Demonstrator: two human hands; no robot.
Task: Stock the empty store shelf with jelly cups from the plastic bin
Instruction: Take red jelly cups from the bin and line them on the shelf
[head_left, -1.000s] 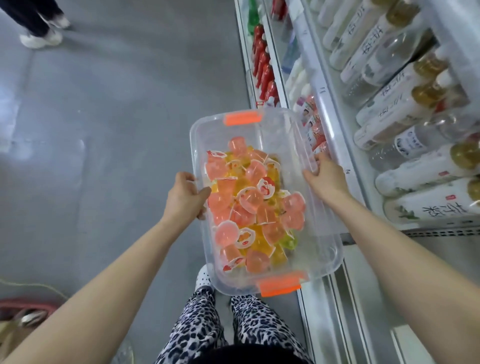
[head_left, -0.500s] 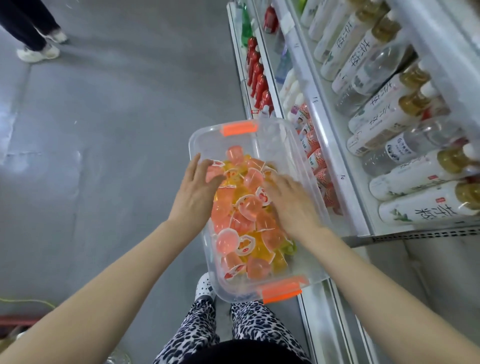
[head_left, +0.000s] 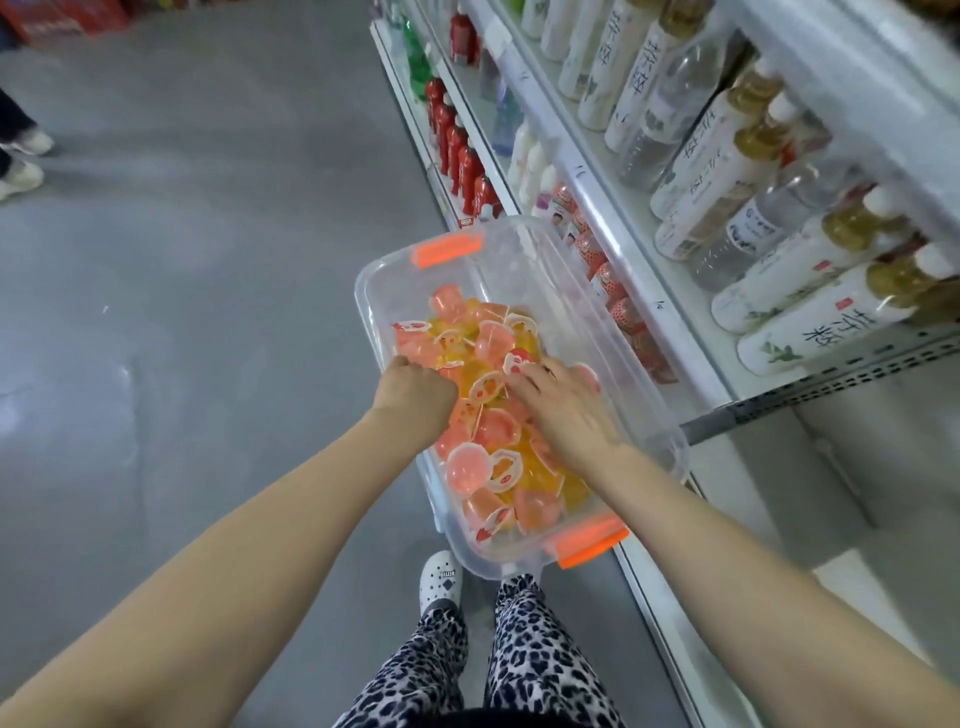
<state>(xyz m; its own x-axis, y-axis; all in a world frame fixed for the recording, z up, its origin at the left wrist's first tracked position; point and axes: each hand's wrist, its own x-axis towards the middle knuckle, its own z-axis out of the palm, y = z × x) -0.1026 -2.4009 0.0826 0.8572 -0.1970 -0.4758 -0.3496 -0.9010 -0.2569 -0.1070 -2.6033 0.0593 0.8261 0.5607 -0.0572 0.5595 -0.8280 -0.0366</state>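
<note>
Jelly cups (head_left: 467, 470), pink, orange and yellow, lie heaped in a clear plastic bin (head_left: 375, 291) with orange latches (head_left: 447, 249) at its near and far ends. The bin sits just left of the store shelf (head_left: 649, 291); what carries it cannot be told. Both hands are inside it. The left hand (head_left: 415, 392) has its fingers curled down into the heap, closing on cups. The right hand (head_left: 563, 410) lies on top of the heap with fingers fairly straight and spread. White-labelled bottles (head_left: 810, 332) fill the shelf at right, and red bottles (head_left: 462, 156) stand farther along. Below are the grey floor (head_left: 208, 260) and a white shoe (head_left: 440, 579).
</note>
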